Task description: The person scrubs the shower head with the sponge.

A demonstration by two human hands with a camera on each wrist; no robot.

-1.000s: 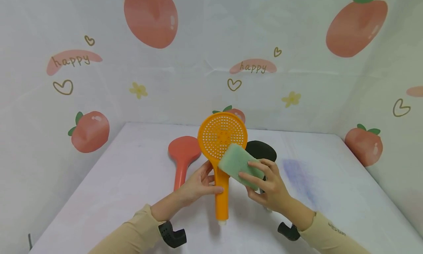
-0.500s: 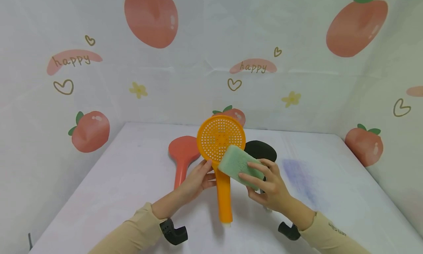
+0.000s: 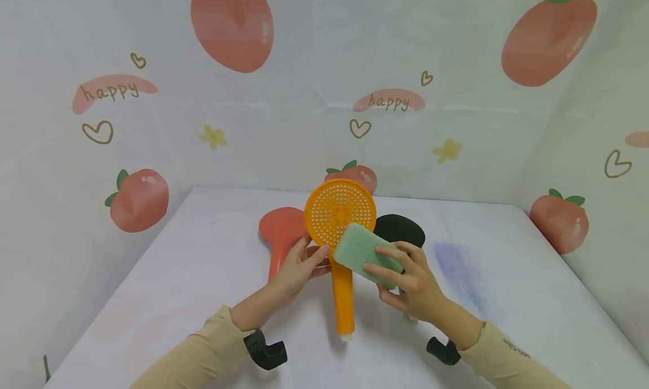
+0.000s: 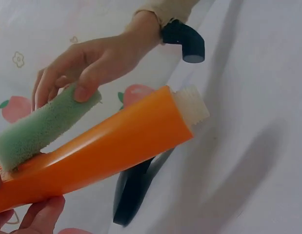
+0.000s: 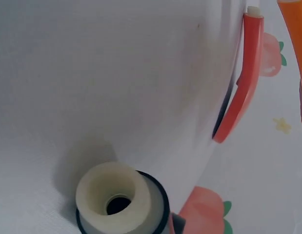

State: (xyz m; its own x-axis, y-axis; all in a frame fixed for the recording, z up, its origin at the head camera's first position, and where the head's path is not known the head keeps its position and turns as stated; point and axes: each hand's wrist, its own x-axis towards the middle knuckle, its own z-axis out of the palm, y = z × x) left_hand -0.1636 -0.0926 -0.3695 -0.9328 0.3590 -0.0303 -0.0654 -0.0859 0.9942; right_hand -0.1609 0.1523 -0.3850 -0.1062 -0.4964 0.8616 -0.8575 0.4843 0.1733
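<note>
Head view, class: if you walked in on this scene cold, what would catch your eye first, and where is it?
First, the orange plastic shower head with its round perforated face, held upright at the middle of the white table by the left hand. Next, the green rectangular sponge, which the right hand presses against its neck. A red shower head and a black one lie behind.

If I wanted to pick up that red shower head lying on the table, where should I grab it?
Probably by its narrow handle, coming down from above on the near left side. The red shower head lies flat, its round head is wide, and the left hand crowds its right side.
</note>
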